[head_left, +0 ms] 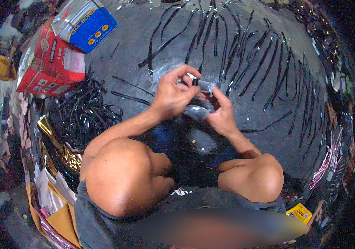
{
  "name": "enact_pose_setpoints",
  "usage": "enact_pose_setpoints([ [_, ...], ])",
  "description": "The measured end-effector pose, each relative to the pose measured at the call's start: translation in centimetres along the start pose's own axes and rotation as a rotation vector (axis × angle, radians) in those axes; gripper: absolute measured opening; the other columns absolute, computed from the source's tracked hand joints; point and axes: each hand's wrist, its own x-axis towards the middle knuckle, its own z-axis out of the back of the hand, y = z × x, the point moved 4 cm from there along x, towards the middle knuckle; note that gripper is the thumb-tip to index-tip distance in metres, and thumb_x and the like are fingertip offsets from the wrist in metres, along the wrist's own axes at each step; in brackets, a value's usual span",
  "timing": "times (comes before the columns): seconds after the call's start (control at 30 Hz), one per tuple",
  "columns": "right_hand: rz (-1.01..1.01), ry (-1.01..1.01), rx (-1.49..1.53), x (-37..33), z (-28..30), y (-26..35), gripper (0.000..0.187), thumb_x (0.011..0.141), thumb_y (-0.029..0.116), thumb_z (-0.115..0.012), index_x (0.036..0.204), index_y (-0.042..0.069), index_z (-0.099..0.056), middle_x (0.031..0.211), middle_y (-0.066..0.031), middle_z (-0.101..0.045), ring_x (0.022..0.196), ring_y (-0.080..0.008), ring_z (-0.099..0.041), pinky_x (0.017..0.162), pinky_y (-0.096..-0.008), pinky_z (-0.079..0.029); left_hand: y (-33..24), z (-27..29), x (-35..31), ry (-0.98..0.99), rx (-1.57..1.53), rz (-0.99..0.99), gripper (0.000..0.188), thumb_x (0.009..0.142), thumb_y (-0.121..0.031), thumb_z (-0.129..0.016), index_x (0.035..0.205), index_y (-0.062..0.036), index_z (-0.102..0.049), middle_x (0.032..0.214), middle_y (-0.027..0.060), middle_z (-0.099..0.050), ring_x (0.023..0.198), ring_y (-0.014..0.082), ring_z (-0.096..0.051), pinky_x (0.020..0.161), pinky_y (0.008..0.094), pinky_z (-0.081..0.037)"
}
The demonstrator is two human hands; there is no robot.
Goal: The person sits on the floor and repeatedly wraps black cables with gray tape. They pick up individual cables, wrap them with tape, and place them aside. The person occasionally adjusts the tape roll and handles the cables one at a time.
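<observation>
Nearest the camera, below both hands, is the person's dark shirt (102,226); the bare left knee (115,178) and right knee (254,180) show between it and the hands. The left hand (172,90) pinches a short black piece (195,81) between thumb and fingers. The right hand (223,115), just beside it, grasps crumpled clear film (207,86); whether the black piece touches the film cannot be told. Beyond the hands and to their right, black strips (260,62) lie spread over the dark floor (129,54). Left of the left hand is a tangled black heap (84,110); farther out stand a red box (53,62) and a blue box (96,31). Gold foil (73,159) lies left of and nearer than the left hand. Right of and nearer than the right hand is a yellow packet (300,212).
</observation>
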Motion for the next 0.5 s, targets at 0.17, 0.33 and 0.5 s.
enact_pose_setpoints([
  [0.17, -0.265, -0.085, 0.24, -0.6, 0.6, -1.5, 0.048, 0.066, -0.004, -0.075, 0.111, 0.001, -0.059, 0.094, -0.0002, -0.063, 0.087, -0.0117, -0.062, 0.072, -0.0248, -0.052, 4.2, -1.7, 0.6, -0.068, -0.13, 0.031, 0.02, 0.08, 0.001, -0.069, 0.098, -0.0011, -0.061, 0.083, 0.0033, -0.064, 0.073, 0.0116, -0.066, 0.067, 0.0229, -0.052],
  [0.33, 0.123, -0.131, -0.321, -0.7, 1.4, -0.8, 0.036, 0.065, 0.002, -0.075, 0.1, 0.001, -0.065, 0.081, -0.0066, -0.062, 0.078, -0.0226, -0.064, 0.064, -0.0328, -0.051, 5.9, -1.3, 0.1, -0.116, 0.109, -0.027, 0.016, 0.08, -0.002, -0.072, 0.093, -0.0029, -0.062, 0.079, 0.0032, -0.068, 0.068, 0.0077, -0.062, 0.062, 0.0211, -0.048],
  [0.5, 0.215, -0.131, -0.492, -1.3, 1.2, 0.3, 0.03, 0.066, 0.011, -0.077, 0.094, 0.003, -0.07, 0.079, -0.0129, -0.06, 0.073, -0.0301, -0.062, 0.063, -0.0373, -0.05, 7.1, -1.2, -0.7, -0.081, -0.078, 0.24, 0.019, 0.079, -0.002, -0.074, 0.094, -0.0045, -0.063, 0.077, 0.0019, -0.068, 0.068, 0.0068, -0.062, 0.06, 0.0207, -0.048],
])
